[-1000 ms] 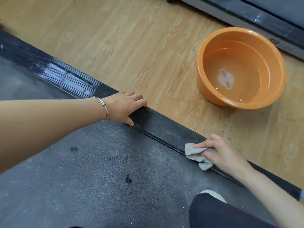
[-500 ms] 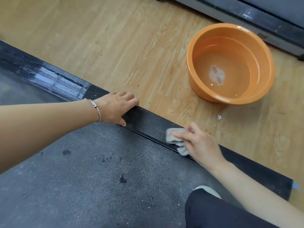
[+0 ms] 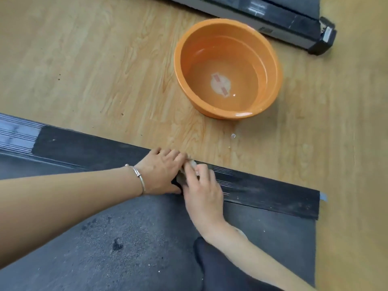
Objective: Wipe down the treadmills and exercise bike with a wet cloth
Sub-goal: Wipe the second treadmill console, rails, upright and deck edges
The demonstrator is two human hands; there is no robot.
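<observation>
Head view. The left hand (image 3: 161, 171) lies flat, fingers straight, on the black side rail (image 3: 273, 196) of the treadmill (image 3: 126, 238) and holds nothing; a silver bracelet (image 3: 140, 177) circles its wrist. Touching it at 4 o'clock, the right hand (image 3: 202, 192) curls its fingers over the cloth (image 3: 192, 164), pressing it onto the rail. Only a pale scrap of cloth shows between the two hands. At 1 o'clock from the hands, an orange basin (image 3: 220, 115) of water stands on the wooden floor (image 3: 94, 70). A second treadmill (image 3: 273, 15) lies beyond the basin at 12 o'clock.
</observation>
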